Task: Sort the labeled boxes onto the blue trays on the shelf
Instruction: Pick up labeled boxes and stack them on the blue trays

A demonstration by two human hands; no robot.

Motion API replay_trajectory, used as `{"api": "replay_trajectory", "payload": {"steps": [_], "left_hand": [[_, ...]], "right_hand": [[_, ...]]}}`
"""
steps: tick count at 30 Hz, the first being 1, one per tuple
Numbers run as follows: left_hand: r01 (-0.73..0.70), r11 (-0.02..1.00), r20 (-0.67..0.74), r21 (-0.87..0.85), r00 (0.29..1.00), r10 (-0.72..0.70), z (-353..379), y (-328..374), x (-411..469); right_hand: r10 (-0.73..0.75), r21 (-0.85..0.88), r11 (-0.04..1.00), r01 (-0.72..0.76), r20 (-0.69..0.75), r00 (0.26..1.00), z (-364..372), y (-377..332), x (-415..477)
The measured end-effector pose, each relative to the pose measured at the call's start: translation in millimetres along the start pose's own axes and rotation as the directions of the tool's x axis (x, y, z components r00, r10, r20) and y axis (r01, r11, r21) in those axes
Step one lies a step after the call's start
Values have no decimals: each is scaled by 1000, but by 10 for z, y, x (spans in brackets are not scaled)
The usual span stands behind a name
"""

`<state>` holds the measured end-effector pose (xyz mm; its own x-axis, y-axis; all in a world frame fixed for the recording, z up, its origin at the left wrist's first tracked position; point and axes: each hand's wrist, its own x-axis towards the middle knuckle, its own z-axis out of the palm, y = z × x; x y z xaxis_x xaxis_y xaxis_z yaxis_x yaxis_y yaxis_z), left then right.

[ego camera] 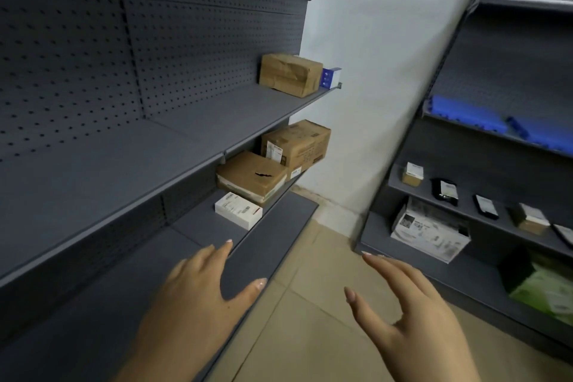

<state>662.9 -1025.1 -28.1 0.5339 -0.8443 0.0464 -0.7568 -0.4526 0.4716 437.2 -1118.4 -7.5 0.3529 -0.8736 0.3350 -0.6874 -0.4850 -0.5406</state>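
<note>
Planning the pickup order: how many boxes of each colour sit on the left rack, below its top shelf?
Brown: 3 (upper brown box, rear brown box, front brown box)
White: 1 (white box)
Blue: 1 (small blue box)
Total: 5

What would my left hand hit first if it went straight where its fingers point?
Probably the small white labelled box on the lower grey metal shelf, just beyond the open left hand; nothing lies between, though depth is unclear.
</note>
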Motion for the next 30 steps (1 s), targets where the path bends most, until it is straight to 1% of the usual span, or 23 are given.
{"api": "replay_trajectory", "payload": {"steps": [2,4,8,12,14,17,18,20,22,24,26,27,28,29,30], "left_hand": [[21,1000,21,14,1000,-22,142,72,462],[47,999,27,15,998,-48,259,171,879],[112,993,56,22,992,-113,492,322,1579],[212,974,71,77,973,-218,702,213,2045],[296,951,50,88,952,-301,829,119,2269],[428,899,20,90,902,-431,1064,43,2534],[474,875,-2,93,879,-476,1166,45,2592],[568,818,-69,86,823,-564,1359,98,2747],[621,777,-124,103,783,-609,1588,137,2906],[655,746,-163,122,755,-636,1866,129,3067],[699,710,-145,82,713,-686,2200,55,3212],[716,691,-134,97,698,-704,2367,6,3280],[724,677,-96,136,689,-718,2497,-69,3362],[736,666,-50,121,675,-736,2622,-174,3440],[744,662,-14,91,666,-746,2796,-288,3501]], "right_hand": [[-19,-15,1000,20,23,1000,144,156,482],[-55,-19,998,57,89,995,295,273,953],[-135,-14,990,138,130,982,633,457,1769],[-200,56,980,193,205,958,1115,605,2375],[-261,81,965,249,272,926,1402,676,2707],[-363,94,929,357,413,835,1833,804,3256],[-403,96,910,404,440,803,1968,858,3411],[-490,155,864,479,478,729,2240,976,3705],[-561,189,815,547,490,667,2549,1112,3955],[-585,193,781,594,558,588,2877,1254,4133],[-572,216,776,593,636,517,3173,1360,4267],[-578,237,763,601,666,471,3357,1412,4321],[-585,274,745,608,706,399,3547,1480,4372],[-579,289,742,605,732,359,3734,1535,4425],[-558,276,747,604,754,345,3933,1571,4475]]}}
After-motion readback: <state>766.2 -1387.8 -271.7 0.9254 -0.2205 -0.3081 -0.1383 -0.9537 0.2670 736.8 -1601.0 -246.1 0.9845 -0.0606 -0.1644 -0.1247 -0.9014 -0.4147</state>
